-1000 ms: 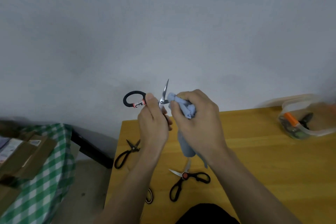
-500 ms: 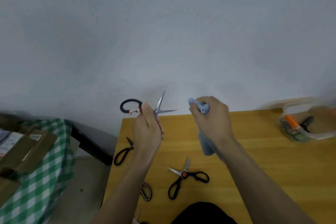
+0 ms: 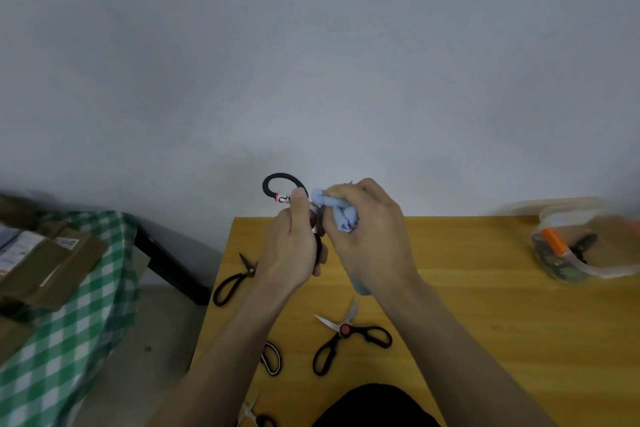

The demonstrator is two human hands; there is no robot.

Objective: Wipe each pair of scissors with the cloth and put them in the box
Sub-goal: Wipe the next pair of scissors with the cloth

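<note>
Item in hand: black-handled scissors (image 3: 284, 188), raised above the far edge of the yellow surface (image 3: 467, 288), gripped at the handles by the left hand (image 3: 294, 250), one loop standing up and left; blades hidden, apparently running rightward into the bunched blue cloth (image 3: 341, 215) clenched in the right hand (image 3: 370, 236), the two hands touching. Box (image 3: 588, 243): clear plastic, far right, well apart, nearer the right hand, already holding tools. Unwiped stock on surface: black scissors (image 3: 233, 279) at left edge, red-pivot scissors (image 3: 349, 336) near centre, more partly hidden near the bottom.
</note>
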